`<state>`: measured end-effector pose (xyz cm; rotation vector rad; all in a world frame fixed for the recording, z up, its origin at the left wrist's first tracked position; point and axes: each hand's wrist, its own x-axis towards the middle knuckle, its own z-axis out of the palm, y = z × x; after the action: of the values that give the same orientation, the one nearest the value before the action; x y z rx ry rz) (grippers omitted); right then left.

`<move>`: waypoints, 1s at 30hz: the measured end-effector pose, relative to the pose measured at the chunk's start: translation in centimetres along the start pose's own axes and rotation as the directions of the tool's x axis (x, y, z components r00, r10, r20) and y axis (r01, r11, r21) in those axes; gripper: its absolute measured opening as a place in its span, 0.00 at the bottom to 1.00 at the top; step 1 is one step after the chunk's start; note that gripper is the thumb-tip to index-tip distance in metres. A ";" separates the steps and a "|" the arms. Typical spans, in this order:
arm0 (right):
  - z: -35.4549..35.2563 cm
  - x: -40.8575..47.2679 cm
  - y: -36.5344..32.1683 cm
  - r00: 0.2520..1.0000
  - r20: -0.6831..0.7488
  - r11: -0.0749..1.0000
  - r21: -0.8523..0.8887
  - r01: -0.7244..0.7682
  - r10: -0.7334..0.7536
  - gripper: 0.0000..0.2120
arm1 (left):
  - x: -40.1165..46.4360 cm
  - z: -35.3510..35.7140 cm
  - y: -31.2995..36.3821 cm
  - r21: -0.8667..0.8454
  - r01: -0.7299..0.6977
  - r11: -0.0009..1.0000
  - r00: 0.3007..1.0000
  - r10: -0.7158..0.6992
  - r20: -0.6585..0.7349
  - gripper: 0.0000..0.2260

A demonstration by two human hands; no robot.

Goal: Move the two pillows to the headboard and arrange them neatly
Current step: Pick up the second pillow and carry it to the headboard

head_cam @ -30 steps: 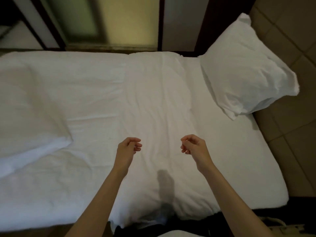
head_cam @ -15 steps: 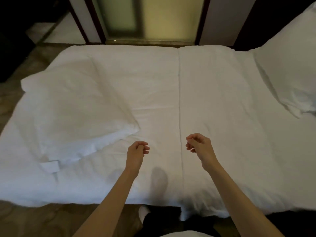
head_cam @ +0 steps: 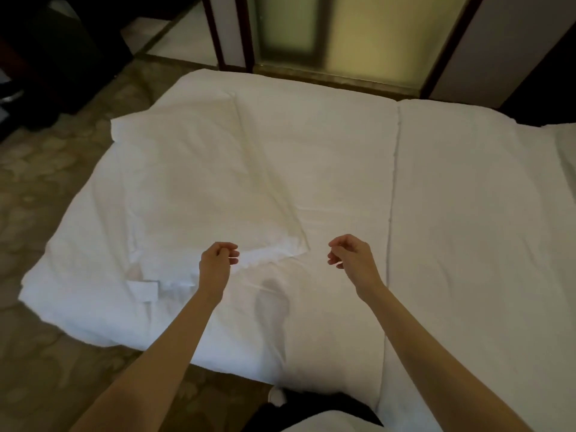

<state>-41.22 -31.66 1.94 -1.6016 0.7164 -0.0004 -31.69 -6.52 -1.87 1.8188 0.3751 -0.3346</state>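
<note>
A flat white pillow lies on the left part of the white bed, one corner pointing at the space between my hands. My left hand hovers over the pillow's near edge, fingers loosely curled, holding nothing. My right hand hangs over bare sheet just right of that corner, also loosely curled with nothing in it. Only a sliver of the second pillow shows at the far right edge. No headboard is in view.
A small white tag sticks out at the pillow's near left side. Mottled stone floor runs along the bed's left side. Frosted glass door panels stand behind the bed, dark furniture at the top left.
The view has swung left: the left pillow now sits near the middle, and the right pillow has slid almost out of frame. Both hands keep the same curled pose.
</note>
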 end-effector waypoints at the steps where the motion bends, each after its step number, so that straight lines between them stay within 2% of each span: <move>1: 1.0 1.2 -0.4 1.000 0.018 1.000 -0.012 0.000 0.000 0.08 | 1.1 -0.8 0.2 -0.002 0.007 1.000 1.000 -0.007 -0.022 0.14; 7: 8.2 7.7 -2.3 0.997 0.066 0.995 -0.099 -0.027 0.034 0.07 | 8.8 -6.8 0.2 0.048 0.076 0.996 0.983 -0.066 -0.174 0.12; 12: 13.5 13.1 -3.2 1.000 0.021 0.976 -0.217 -0.010 0.015 0.06 | 15.5 -10.5 0.8 0.211 0.140 0.967 0.961 -0.081 -0.266 0.16; 17: 20.1 19.0 -4.0 0.999 -0.039 0.946 -0.321 -0.043 0.032 0.09 | 23.9 -13.9 1.2 0.317 0.245 0.916 0.943 -0.149 -0.298 0.20; 22: 24.8 25.4 -4.4 0.992 -0.053 0.893 -0.433 -0.124 0.112 0.18 | 31.4 -16.2 0.5 0.363 0.317 0.876 0.938 -0.232 -0.259 0.27; 27: 28.1 30.8 -4.1 0.967 -0.102 0.821 -0.511 -0.254 0.235 0.30 | 36.8 -17.1 -2.3 0.261 0.392 0.882 0.917 -0.352 -0.188 0.32; 30: 29.6 32.9 -3.1 0.946 -0.120 0.751 -0.581 -0.313 0.301 0.36 | 38.7 -16.9 -3.2 0.255 0.441 0.860 0.891 -0.387 -0.235 0.34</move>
<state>-1.58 -19.66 -13.86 -2.0593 1.0620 0.5020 2.64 13.77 -16.12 2.0675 0.8924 -0.5577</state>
